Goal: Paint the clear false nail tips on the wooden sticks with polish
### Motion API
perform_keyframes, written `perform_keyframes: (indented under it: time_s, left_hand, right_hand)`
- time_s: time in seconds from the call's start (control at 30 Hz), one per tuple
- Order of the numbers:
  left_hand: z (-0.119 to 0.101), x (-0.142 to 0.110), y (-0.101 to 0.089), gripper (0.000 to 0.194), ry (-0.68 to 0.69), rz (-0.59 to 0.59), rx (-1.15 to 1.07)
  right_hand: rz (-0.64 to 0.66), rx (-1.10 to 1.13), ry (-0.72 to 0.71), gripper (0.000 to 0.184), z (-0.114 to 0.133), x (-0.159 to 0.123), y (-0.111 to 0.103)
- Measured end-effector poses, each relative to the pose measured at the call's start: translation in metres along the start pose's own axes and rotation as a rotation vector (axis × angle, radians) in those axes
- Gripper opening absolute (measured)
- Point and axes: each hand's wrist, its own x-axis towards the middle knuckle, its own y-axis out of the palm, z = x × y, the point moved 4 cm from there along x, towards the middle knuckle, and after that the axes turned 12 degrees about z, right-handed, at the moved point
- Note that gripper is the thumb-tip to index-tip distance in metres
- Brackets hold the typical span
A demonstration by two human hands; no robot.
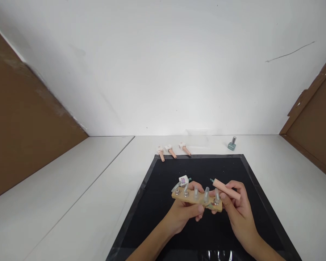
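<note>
My left hand is closed around a light wooden strip, its thumb along the front edge. Several clear false nail tips stand up from the strip on small round metal bases. In my right hand is a nail polish brush with a long pink cap, its dark green bristles pointing left. The right fingers also meet the strip's right end. Just behind the strip's left end is a white polish bottle with a purple mark and a green-smeared neck. Whether my left fingers touch it is hidden.
Three pink-capped polish bottles lie at the back edge of the black mat. Farther right, a grey-green polish bottle stands on the white table. Brown boards flank both sides, with a white wall behind.
</note>
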Motion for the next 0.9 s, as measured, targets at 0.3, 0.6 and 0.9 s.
perform_keyframes:
  time_s: [0.3, 0.6, 0.9]
  left_hand:
    - [0.003, -0.001, -0.003, 0.035, 0.08, 0.057, 0.037]
    - [-0.001, -0.003, -0.002, 0.02, 0.029, 0.087, 0.375]
    - [-0.01, 0.001, -0.001, 0.012, 0.031, 0.062, 0.5]
  right_hand:
    - [0.0, -0.147, -0.122, 0.014, 0.006, 0.001, -0.004]
    - [0.018, -0.242, -0.254, 0.023, 0.021, 0.007, -0.03]
    - [0.272, -0.378, -0.262, 0.02, 0.028, 0.007, -0.011]
